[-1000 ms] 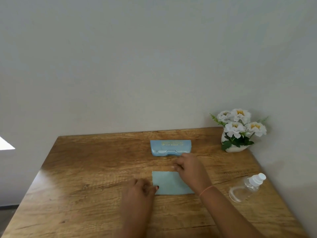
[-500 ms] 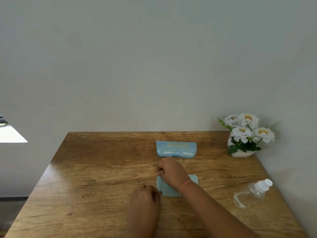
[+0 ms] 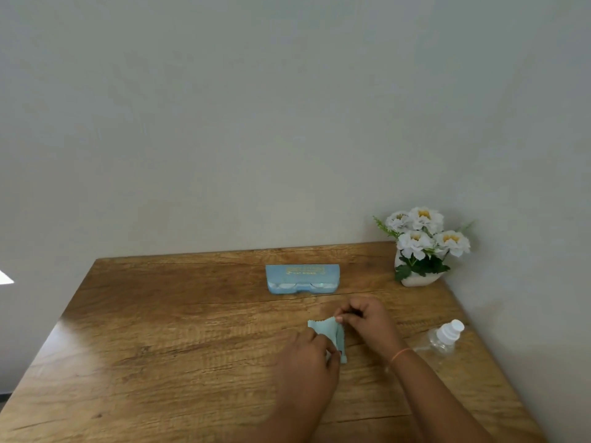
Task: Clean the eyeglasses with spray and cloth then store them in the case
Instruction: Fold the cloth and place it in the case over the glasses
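A small light-blue cleaning cloth (image 3: 326,330) lies folded and partly lifted on the wooden table (image 3: 160,346). My left hand (image 3: 308,362) pinches its near edge. My right hand (image 3: 367,321) pinches its far right edge. A light-blue eyeglass case (image 3: 302,279) lies shut near the back of the table, with the glasses showing through its clear front. A clear spray bottle (image 3: 443,338) with a white cap lies on its side to the right of my right wrist.
A white pot of white flowers (image 3: 420,247) stands in the back right corner against the wall. The table's left edge runs diagonally at the left, and the wall closes off the back and right.
The flat cloth has been folded over and is now bunched between both hands. My right hand moved from the cloth's far left corner to its right side.
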